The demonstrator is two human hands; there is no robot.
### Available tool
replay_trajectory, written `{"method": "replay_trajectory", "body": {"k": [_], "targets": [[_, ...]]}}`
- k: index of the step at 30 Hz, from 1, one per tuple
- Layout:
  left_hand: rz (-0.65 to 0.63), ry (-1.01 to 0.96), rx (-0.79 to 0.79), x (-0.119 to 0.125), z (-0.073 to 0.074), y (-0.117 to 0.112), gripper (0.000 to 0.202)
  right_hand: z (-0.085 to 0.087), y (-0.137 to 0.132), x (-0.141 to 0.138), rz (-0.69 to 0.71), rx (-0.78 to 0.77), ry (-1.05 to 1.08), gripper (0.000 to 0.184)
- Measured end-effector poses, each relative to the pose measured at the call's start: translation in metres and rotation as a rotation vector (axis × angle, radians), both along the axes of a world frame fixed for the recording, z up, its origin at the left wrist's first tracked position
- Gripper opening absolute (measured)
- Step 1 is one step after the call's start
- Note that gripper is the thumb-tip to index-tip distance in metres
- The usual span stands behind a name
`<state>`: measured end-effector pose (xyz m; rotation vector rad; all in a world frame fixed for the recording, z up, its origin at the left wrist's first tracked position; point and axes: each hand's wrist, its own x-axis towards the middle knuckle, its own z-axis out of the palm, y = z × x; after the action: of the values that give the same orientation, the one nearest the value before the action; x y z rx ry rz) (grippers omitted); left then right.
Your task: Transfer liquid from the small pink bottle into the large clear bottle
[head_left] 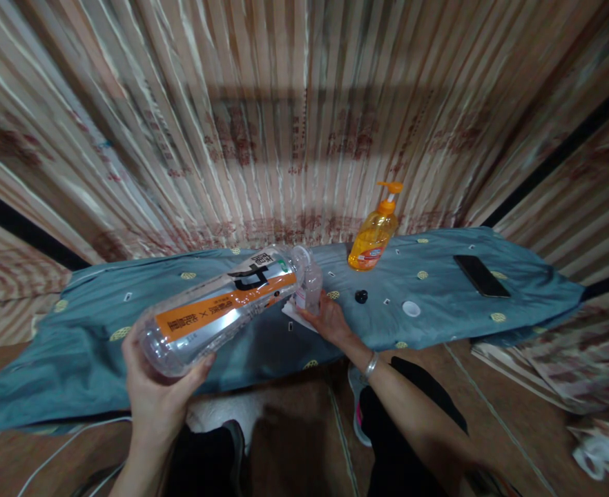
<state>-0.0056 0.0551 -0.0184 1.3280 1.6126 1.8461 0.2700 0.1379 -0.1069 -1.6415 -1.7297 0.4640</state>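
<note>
My left hand (162, 383) is wrapped round the base of a large clear plastic bottle (221, 304) with an orange and silver label. The bottle is tilted, its neck pointing to the right and slightly up in the picture. Its mouth meets the top of a small clear bottle (312, 281); whether the two touch I cannot tell. Low on that small bottle, the fingers of my right hand (329, 319) are closed round it. A white paper or tissue (298, 316) lies under the small bottle. Any liquid passing between them is not visible.
On the teal cloth (263, 359) stands an orange pump bottle (371, 238). Nearby lie a black cap (361, 297), a white round lid (411, 308) and a dark phone (480, 276) at the right. A striped curtain (304, 124) hangs behind. A white cable (61, 449) runs at lower left.
</note>
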Motion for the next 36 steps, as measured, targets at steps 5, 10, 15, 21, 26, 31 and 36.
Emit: {"method": "replay_trajectory", "body": {"k": [5, 10, 15, 21, 26, 31, 36], "targets": [[-0.014, -0.01, -0.007, -0.002, -0.003, 0.0, 0.102, 0.003, -0.001, -0.001, -0.003, -0.003, 0.019, 0.037], [0.005, -0.025, -0.02, 0.003, 0.004, 0.0, 0.104, 0.004, -0.002, -0.001, -0.003, -0.02, 0.037, 0.04], [0.016, -0.029, -0.033, 0.004, 0.005, -0.001, 0.104, 0.005, -0.002, -0.001, -0.018, -0.03, 0.011, 0.041], [0.013, -0.025, -0.017, 0.004, 0.006, -0.001, 0.1, 0.001, -0.001, 0.0, -0.008, -0.014, 0.028, 0.041], [0.01, -0.035, -0.021, 0.004, 0.006, 0.0, 0.101, -0.004, 0.001, 0.0, -0.011, 0.029, 0.005, 0.04], [-0.007, -0.038, -0.025, 0.002, 0.003, 0.0, 0.102, -0.007, 0.002, 0.0, 0.005, 0.019, 0.013, 0.042], [-0.001, -0.047, -0.022, 0.003, 0.004, 0.0, 0.103, -0.004, 0.001, -0.002, -0.022, 0.009, -0.001, 0.039]]}}
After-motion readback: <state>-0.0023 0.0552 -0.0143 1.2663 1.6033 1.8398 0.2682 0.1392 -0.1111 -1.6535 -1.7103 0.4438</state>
